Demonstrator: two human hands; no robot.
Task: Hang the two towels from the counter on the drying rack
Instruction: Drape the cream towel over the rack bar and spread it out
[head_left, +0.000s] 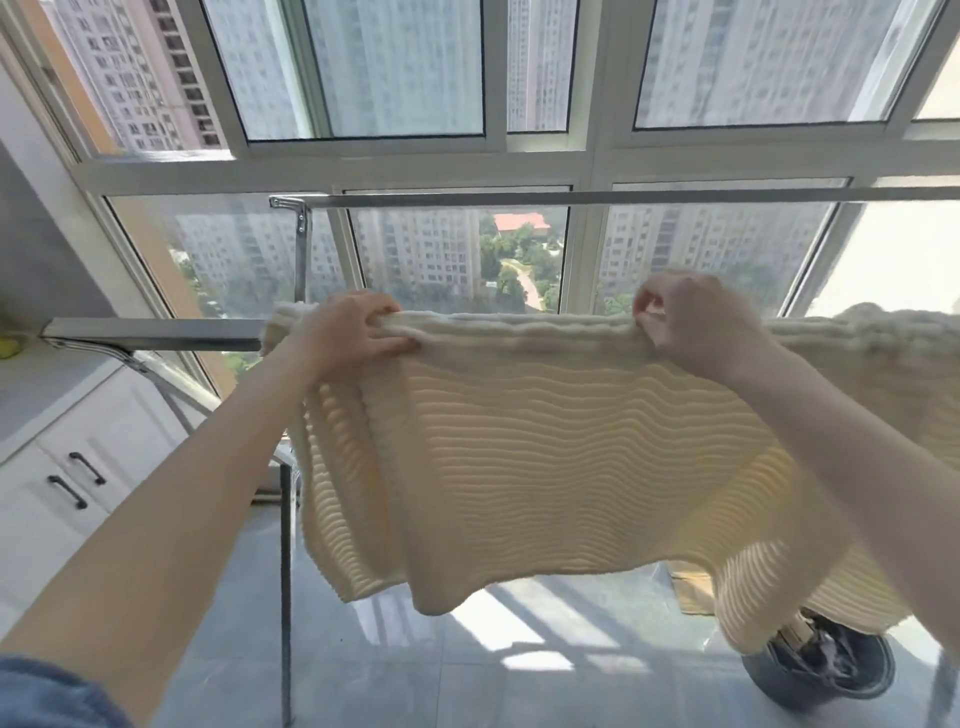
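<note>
A cream ribbed towel (545, 457) hangs over the near bar of the metal drying rack (156, 328) and drapes toward me. My left hand (348, 332) grips its top edge near the left corner. My right hand (696, 322) pinches the same edge further right. A second cream towel (893, 325) lies bunched on the bar at the far right, partly behind my right arm. The rack's upper rail (571, 198) crosses in front of the window.
A grey counter (47, 384) over white cabinets with black handles (78, 478) stands at the left. A dark round bucket (826, 665) sits on the tiled floor at lower right. Large windows close off the space behind the rack. A rack leg (285, 597) stands at lower centre.
</note>
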